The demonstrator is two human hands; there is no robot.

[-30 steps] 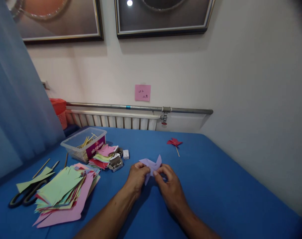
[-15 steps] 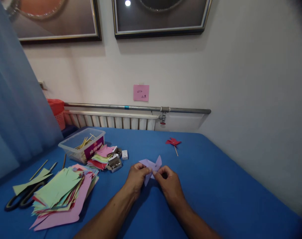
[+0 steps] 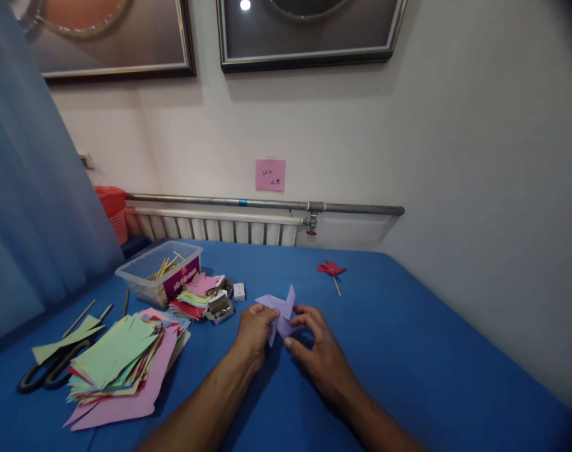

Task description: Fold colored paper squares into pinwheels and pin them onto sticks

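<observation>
Loosened, the right hand [image 3: 321, 348] spreads beside the purple pinwheel [image 3: 285, 308], contact unclear — left hand [image 3: 253, 333] pinches it, fingertips hidden behind.

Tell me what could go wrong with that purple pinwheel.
The left hand pinches the purple pinwheel while the right hand is open beside it, so its folds might spring loose if that pinch slips. The left forearm could also knock the open grey box, spilling its small metal pieces.
</observation>
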